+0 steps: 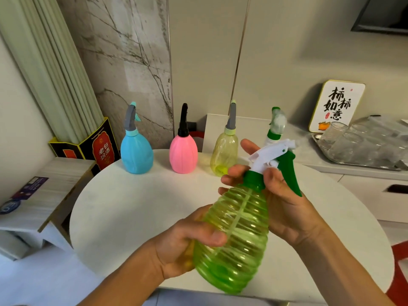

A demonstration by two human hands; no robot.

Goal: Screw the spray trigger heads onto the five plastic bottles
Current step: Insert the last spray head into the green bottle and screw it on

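Green ribbed bottle (231, 235) tilted above round white table (136, 206) | left hand (187, 241) grips body | right hand (271, 195) fingers curl round green collar (254, 180) of trigger head (276, 157) | marble wall panel (123, 62) behind

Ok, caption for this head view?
Left hand grips green bottle; right hand turns its collar; four bottles stand behind.

Ribbed bottle (234, 237) — clear lime green, with a dark green collar (254, 180), white spray head (270, 154) and dark green trigger (290, 173). Behind stand a sky-blue bottle (136, 154) with a grey head, a pink bottle (183, 155) with a black head, and a pale yellow bottle (224, 154) — see-through. Worktop (132, 206) is white.
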